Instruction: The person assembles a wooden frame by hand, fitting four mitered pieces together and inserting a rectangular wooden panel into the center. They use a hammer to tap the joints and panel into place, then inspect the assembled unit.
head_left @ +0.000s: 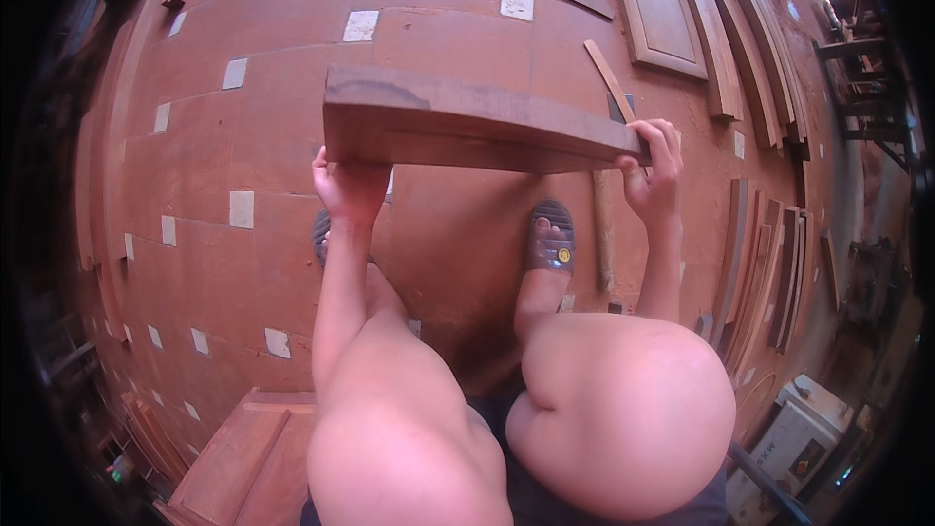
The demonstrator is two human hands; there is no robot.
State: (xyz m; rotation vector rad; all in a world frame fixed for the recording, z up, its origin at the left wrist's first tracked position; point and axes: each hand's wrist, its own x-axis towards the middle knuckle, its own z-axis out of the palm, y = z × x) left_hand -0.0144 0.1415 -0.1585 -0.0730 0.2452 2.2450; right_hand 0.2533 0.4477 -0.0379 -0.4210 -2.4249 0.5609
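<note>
A thick reddish-brown wooden board is held up level in front of me, crosswise above the floor and my feet. My left hand supports it from below near its left end; the fingers are partly hidden behind the wood. At the other end, my right hand grips the board, fingers over the top corner and thumb against the near face. A dark patch marks the upper surface toward the left.
Around me is a reddish floor with pale square tiles. Framed panels lie at upper right and lower left. Long planks and stacked strips line the right side. A thin strip and a wooden pole lie nearby. A white box stands lower right.
</note>
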